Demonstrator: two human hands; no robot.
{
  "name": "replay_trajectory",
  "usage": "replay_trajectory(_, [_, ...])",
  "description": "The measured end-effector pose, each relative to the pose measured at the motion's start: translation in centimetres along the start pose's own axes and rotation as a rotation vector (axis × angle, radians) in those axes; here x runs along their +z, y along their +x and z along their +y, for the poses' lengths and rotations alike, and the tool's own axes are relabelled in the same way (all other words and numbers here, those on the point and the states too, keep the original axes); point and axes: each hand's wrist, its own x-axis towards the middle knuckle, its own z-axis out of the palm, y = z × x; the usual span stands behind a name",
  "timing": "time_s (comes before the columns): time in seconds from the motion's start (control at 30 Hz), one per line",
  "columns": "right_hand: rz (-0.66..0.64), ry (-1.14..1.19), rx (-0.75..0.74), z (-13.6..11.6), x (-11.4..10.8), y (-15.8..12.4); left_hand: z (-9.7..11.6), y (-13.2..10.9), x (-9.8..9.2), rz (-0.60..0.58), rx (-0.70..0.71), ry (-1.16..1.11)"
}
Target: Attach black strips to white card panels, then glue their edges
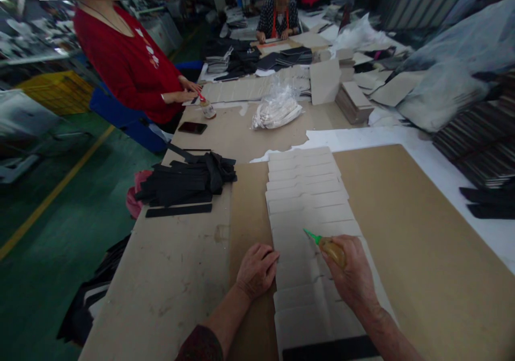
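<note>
My right hand [354,270] is wrapped around a glue bottle [333,252] with amber contents and a green nozzle [311,236]. The bottle is tilted, its nozzle pointing left over a row of overlapping pale grey cardboard pieces [295,243]. My left hand [258,270] rests at the left edge of that row, fingers loosely bent and slightly apart, fingertips touching the cardboard edge. A black strip [328,348] lies across the near end of the row. Under the row is a large brown board [402,232].
Black strips [181,184] are heaped at left, near a phone [192,128]. Beyond lie a plastic bag of white material [277,109], a small bottle [208,109] and stacked cardboard [354,103]. A co-worker in red [124,60] stands at left; another person [277,17] works farther back. Dark stacks [478,130] stand right.
</note>
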Motion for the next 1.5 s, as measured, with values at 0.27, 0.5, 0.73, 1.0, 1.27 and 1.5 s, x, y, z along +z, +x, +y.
replay_trajectory(0.27, [-0.025,0.015,-0.004,-0.8,1.4,-0.1,0.2,0.0,0.0,-0.002,0.003,0.005])
replay_trajectory(0.5, [-0.062,0.078,-0.015,-1.8,2.5,0.0,0.3,-0.1,0.1,0.003,-0.003,0.005])
replay_trajectory(0.73, [-0.122,0.13,-0.021,-3.7,4.5,0.1,0.1,-0.3,0.4,0.006,-0.005,-0.002])
replay_trajectory(1.0, [-0.078,0.09,-0.017,-2.5,3.0,-0.1,0.0,-0.2,0.4,0.002,0.005,0.001])
replay_trajectory(1.27, [0.05,-0.06,0.008,0.8,-1.3,-0.5,0.1,0.0,0.3,0.012,0.012,-0.005])
replay_trajectory(1.5, [0.055,0.037,0.073,-0.3,0.1,-0.4,0.1,-0.1,0.3,0.013,0.014,0.016])
